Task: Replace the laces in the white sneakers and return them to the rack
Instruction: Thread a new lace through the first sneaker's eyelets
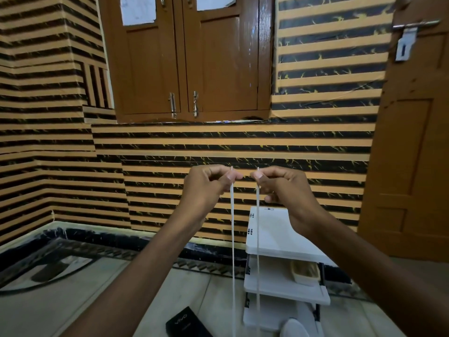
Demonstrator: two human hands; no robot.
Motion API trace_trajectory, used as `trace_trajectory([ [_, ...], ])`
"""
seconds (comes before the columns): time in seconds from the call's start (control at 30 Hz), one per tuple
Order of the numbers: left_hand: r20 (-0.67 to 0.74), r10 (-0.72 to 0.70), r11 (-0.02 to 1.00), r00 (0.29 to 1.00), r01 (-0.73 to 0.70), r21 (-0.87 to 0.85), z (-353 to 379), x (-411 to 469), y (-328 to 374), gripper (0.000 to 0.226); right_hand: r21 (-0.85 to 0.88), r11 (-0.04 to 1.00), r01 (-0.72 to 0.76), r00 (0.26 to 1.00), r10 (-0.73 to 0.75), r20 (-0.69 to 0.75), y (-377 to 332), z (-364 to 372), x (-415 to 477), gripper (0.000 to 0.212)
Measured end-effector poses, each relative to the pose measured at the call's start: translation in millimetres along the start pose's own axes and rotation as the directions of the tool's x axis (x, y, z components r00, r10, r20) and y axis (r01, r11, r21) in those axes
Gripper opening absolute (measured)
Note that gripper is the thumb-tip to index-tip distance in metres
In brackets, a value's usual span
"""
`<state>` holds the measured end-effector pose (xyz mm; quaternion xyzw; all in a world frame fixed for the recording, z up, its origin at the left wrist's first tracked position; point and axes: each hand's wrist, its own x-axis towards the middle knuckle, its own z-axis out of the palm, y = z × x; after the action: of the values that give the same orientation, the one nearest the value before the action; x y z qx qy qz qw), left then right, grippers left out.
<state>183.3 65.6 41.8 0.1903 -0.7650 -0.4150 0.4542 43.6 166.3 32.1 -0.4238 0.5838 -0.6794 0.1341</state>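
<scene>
I hold a white shoelace [232,239] up in front of me, one end in each hand. My left hand [209,184] pinches the left end between thumb and finger. My right hand [283,188] pinches the right end the same way. Both strands hang straight down, side by side, and run out of view at the bottom edge. A white shoe rack [272,239] with three shelves stands on the floor below my right hand. The toe of a white sneaker [292,328] shows at the rack's bottom shelf. The sneaker that the lace leads to is hidden below the frame.
A black phone box [187,323] lies on the tiled floor left of the rack. A beige shoe [306,272] sits on the rack's middle shelf. A striped wall with a brown cabinet [187,59] faces me; a wooden door [413,142] stands at right.
</scene>
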Motion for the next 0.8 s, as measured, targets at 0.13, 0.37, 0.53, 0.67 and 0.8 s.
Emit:
trace_trajectory([
  [0.13,-0.068,-0.047,0.987,0.997,0.036,-0.155,2,3,-1,0.013,-0.006,1.000,0.009,1.000,-0.008,0.018,-2,2,0,0.008],
  [0.37,0.014,-0.050,0.974,0.999,0.052,-0.219,1,-1,-8,0.017,-0.036,0.999,0.035,0.999,-0.034,0.020,2,3,-5,0.010],
  [0.53,0.160,-0.122,0.962,0.980,0.156,-0.224,8,-34,-58,0.017,-0.121,0.991,-0.062,0.989,0.077,0.124,60,3,-34,0.010],
  [0.67,0.210,-0.199,0.972,0.957,0.165,0.169,26,-80,-137,0.007,-0.288,0.940,-0.183,0.960,0.234,0.152,139,6,-81,0.011],
  [0.8,0.341,-0.354,0.882,0.871,0.188,0.433,45,-133,-208,0.018,-0.462,0.859,-0.220,0.944,0.307,0.120,222,7,-131,0.008],
])
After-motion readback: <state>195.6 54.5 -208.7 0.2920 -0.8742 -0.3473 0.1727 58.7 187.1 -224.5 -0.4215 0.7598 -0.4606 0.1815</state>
